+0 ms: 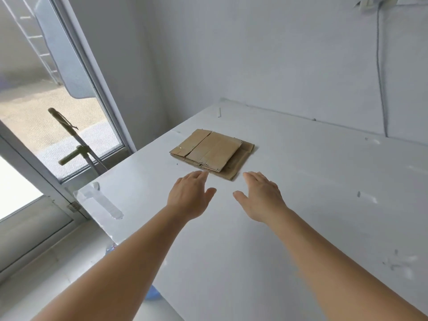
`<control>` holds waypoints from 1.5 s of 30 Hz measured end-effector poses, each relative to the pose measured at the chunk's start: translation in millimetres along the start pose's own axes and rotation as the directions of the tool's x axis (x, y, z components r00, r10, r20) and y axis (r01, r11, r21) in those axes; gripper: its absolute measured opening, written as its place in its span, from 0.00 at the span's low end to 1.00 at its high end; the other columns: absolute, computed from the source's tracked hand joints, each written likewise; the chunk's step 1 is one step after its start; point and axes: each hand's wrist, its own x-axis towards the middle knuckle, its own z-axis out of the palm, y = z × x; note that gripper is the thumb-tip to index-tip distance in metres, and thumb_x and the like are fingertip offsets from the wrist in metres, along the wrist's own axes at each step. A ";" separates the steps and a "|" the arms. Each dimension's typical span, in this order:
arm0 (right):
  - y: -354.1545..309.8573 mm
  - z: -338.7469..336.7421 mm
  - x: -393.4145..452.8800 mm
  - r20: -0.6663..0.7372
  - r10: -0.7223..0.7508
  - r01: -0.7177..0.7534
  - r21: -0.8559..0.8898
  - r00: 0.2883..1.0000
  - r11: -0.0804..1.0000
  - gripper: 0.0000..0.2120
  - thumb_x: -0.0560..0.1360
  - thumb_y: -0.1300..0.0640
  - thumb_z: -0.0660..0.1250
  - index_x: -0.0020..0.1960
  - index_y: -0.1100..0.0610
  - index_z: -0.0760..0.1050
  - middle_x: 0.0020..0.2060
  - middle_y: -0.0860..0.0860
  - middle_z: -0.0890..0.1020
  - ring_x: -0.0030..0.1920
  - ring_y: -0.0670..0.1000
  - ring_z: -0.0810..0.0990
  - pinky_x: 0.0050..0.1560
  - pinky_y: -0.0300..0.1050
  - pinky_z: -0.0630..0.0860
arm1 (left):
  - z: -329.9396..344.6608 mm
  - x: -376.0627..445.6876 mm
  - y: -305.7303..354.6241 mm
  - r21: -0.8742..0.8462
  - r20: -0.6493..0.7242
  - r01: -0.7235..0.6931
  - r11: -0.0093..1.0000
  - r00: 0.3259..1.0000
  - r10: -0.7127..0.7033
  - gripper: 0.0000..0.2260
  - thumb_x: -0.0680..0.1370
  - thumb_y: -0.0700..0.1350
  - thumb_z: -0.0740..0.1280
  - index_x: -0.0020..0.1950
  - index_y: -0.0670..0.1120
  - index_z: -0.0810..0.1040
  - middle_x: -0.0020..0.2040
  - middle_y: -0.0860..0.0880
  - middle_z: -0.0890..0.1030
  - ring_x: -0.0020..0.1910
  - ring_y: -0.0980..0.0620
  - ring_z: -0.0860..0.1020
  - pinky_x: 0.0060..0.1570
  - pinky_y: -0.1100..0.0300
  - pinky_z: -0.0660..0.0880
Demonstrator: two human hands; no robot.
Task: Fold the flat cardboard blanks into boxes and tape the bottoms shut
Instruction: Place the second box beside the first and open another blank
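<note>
A small stack of flat brown cardboard blanks (212, 152) lies on the white table (301, 193), near its far left part. Both my arms stretch out over the table toward the stack. My left hand (190, 195) hovers just short of the stack's near edge, fingers straight and together, thumb spread; its fingertips are at the cardboard's front corner. My right hand (259, 195) is level with it on the right, fingers straight, thumb out, holding nothing. No tape roll is in view.
Strips of clear tape (102, 202) stick to the table's left corner. A window (58, 100) and a stick-like handle (76, 140) stand to the left. A grey cable (382, 89) hangs down the back wall. A blue bottle (152, 295) shows below the table edge.
</note>
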 end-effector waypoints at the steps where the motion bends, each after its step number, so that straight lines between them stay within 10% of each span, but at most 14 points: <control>1: -3.3 2.1 9.6 -0.003 0.007 -0.007 -0.002 1.000 1.000 0.30 0.80 0.44 0.55 0.76 0.57 0.53 0.76 0.51 0.58 0.76 0.51 0.51 0.74 0.51 0.51 | 1.9 9.7 -9.2 -0.002 0.000 -0.006 1.000 1.000 0.006 0.25 0.81 0.55 0.58 0.75 0.47 0.61 0.73 0.50 0.67 0.71 0.48 0.65 0.68 0.55 0.61; 21: -69.5 76.2 163.6 0.004 0.496 -0.493 0.118 0.868 0.862 0.31 0.79 0.46 0.57 0.77 0.55 0.51 0.73 0.54 0.62 0.70 0.57 0.63 0.67 0.50 0.62 | 52.0 203.9 -174.8 -0.166 0.183 -0.088 0.982 0.976 0.118 0.23 0.81 0.54 0.57 0.75 0.50 0.61 0.76 0.45 0.59 0.73 0.44 0.60 0.69 0.52 0.59; 28: -74.1 91.3 180.8 -0.038 0.586 -0.576 0.139 0.810 0.805 0.31 0.79 0.47 0.59 0.76 0.56 0.52 0.72 0.55 0.64 0.69 0.60 0.62 0.67 0.50 0.62 | 65.8 219.5 -187.5 -0.197 0.216 -0.090 0.976 0.967 0.133 0.18 0.79 0.55 0.60 0.67 0.50 0.68 0.56 0.46 0.69 0.56 0.43 0.71 0.60 0.51 0.68; 33: -75.6 96.7 182.2 -0.095 0.607 -0.585 0.188 0.789 0.789 0.28 0.78 0.51 0.61 0.74 0.58 0.57 0.72 0.55 0.63 0.69 0.59 0.63 0.66 0.49 0.63 | 68.1 219.9 -189.5 -0.309 0.194 -0.050 0.950 0.974 0.115 0.25 0.77 0.53 0.65 0.73 0.49 0.65 0.68 0.41 0.66 0.66 0.40 0.66 0.67 0.50 0.63; 45: -69.9 89.2 154.2 -0.268 0.681 -0.443 0.589 0.682 0.676 0.21 0.78 0.60 0.61 0.70 0.54 0.66 0.67 0.53 0.70 0.61 0.52 0.72 0.54 0.38 0.65 | 63.6 189.1 -185.1 -0.438 0.196 0.013 0.899 0.977 0.081 0.23 0.73 0.55 0.68 0.67 0.53 0.72 0.62 0.45 0.71 0.62 0.44 0.69 0.64 0.54 0.65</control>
